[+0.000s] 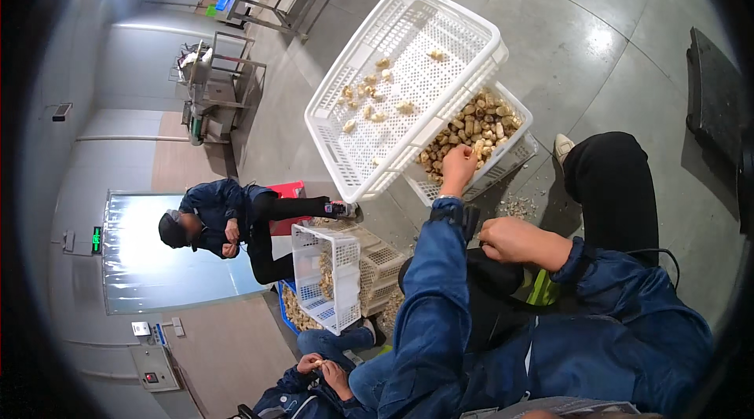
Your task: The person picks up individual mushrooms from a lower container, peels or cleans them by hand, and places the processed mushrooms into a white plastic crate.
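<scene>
My left hand reaches over a white crate heaped with small brown-and-cream mushrooms. Its fingers are pinched at the edge of the heap; whatever they grip is too small to make out. Close to my lap, my right hand is closed with curled fingers, and its contents are hidden. Partly above the full crate sits a larger, tilted white perforated basket, with several paler mushrooms scattered on its bottom.
Two people in dark blue jackets sit at the left, near another white basket and a blue crate. Scraps litter the floor by my foot. A black platform is at the right; metal tables stand farther back.
</scene>
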`<action>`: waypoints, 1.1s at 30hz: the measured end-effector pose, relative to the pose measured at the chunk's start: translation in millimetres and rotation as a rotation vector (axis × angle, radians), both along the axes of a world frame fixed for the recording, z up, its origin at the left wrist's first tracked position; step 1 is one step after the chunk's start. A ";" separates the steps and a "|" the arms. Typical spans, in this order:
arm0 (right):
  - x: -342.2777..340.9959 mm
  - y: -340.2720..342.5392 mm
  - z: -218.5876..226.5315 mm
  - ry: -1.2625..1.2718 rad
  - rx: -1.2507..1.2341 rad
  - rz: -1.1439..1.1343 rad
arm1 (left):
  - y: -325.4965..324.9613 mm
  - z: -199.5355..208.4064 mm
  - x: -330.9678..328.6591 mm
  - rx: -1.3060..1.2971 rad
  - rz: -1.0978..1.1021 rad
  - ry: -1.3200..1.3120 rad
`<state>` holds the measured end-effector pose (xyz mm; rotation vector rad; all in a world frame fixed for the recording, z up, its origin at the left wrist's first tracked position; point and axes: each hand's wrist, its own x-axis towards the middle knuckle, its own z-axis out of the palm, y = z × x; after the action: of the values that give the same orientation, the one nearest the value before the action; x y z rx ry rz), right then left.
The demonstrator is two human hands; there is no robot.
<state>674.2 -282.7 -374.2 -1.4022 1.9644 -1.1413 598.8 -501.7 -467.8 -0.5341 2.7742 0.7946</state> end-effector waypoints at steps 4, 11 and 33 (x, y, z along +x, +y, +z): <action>-2.0 4.8 -5.8 0.048 0.069 0.000 | 27.6 -14.5 -41.5 -0.183 0.019 -0.358; -4.8 11.9 -5.5 0.045 0.054 -0.008 | 6.7 -30.7 -26.7 -0.090 0.103 0.062; 1.2 19.1 44.9 -0.530 -0.319 -0.097 | 88.1 143.9 221.4 1.213 0.413 0.566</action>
<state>675.4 -263.6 -329.3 -1.0045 1.5289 -1.7234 820.2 -413.6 -324.0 -0.6426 1.9057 2.7099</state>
